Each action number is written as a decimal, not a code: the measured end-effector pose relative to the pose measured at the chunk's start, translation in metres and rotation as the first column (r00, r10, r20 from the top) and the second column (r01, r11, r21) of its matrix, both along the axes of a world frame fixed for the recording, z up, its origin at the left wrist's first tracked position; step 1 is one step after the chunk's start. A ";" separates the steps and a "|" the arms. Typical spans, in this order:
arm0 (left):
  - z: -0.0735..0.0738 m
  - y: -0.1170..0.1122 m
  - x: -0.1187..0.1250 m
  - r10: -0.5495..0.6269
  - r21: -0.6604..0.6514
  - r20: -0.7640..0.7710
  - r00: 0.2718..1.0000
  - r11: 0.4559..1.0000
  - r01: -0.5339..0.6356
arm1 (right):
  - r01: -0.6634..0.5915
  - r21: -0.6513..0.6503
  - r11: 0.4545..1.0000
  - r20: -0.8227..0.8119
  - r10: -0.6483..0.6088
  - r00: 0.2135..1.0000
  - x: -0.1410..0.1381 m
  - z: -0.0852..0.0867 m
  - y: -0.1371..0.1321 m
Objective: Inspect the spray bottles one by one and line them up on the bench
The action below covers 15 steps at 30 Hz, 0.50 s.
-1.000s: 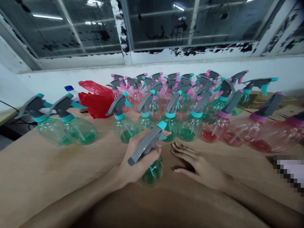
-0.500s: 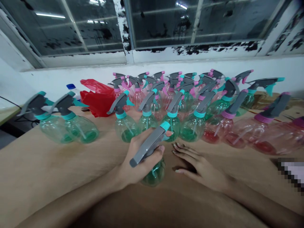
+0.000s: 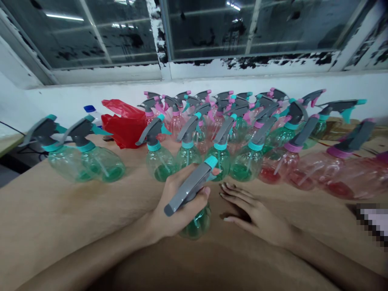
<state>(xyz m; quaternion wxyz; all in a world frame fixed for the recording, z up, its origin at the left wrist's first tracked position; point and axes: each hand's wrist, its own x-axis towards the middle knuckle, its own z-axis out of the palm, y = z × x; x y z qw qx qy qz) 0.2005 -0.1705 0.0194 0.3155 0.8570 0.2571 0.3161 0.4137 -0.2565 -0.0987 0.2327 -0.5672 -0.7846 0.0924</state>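
Observation:
My left hand [image 3: 174, 208] is wrapped round a green spray bottle [image 3: 196, 221] that stands on the brown table [image 3: 60, 210]. Its grey trigger head [image 3: 188, 186] with a teal nozzle sticks up above my fingers. To the right of it my right hand [image 3: 253, 214] lies flat on the table, fingers stretched out, holding nothing. Just beyond both hands stands a row of green spray bottles [image 3: 188, 151].
Several more green and pink spray bottles [image 3: 285, 161] crowd the table back to the white wall. Two green bottles [image 3: 86, 159] stand apart at the left. A red plastic bag [image 3: 123, 123] lies by the wall under a window. A blurred patch [image 3: 374, 220] is at the right edge.

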 end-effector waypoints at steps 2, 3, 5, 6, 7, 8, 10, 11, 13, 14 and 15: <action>0.000 0.000 0.000 -0.009 -0.002 0.006 1.000 1.000 0.009 | 0.003 -0.002 1.000 -0.006 -0.003 1.000 0.000 -0.001 0.000; 0.000 0.000 0.000 -0.011 0.000 0.006 1.000 1.000 0.011 | 0.004 -0.005 1.000 -0.008 -0.004 1.000 0.000 -0.001 0.000; 0.000 0.000 0.000 -0.014 0.008 0.007 1.000 1.000 0.014 | 0.003 -0.008 1.000 -0.003 -0.003 1.000 0.000 -0.002 0.000; 0.000 0.000 0.000 -0.016 0.011 0.008 1.000 1.000 0.016 | 0.004 -0.008 1.000 0.000 -0.004 1.000 0.001 -0.002 0.000; 0.000 -0.001 0.000 -0.016 0.013 0.008 1.000 1.000 0.016 | 0.007 -0.006 1.000 0.002 -0.007 1.000 0.001 -0.003 0.000; 0.000 -0.001 0.000 -0.014 0.013 0.008 1.000 1.000 0.014 | 0.009 -0.005 1.000 0.005 -0.009 1.000 0.001 -0.003 0.000; 0.001 -0.001 0.001 -0.016 0.010 0.008 1.000 1.000 0.016 | 0.011 -0.008 1.000 0.012 -0.011 1.000 0.001 -0.003 0.000; 0.001 0.000 0.001 -0.020 0.010 0.009 1.000 1.000 0.020 | 0.010 -0.011 1.000 0.019 -0.010 1.000 0.001 -0.003 0.000; 0.000 0.000 0.001 -0.026 0.016 0.013 1.000 1.000 0.026 | 0.007 -0.015 1.000 0.035 -0.007 0.999 0.001 -0.002 0.000; 0.000 0.000 0.001 -0.025 0.017 0.014 1.000 1.000 0.025 | 0.005 -0.015 1.000 0.042 -0.005 0.999 0.001 -0.001 0.000; 0.000 0.001 0.000 -0.019 0.015 0.015 1.000 1.000 0.019 | 0.004 -0.014 1.000 0.045 -0.004 0.999 0.001 -0.001 0.000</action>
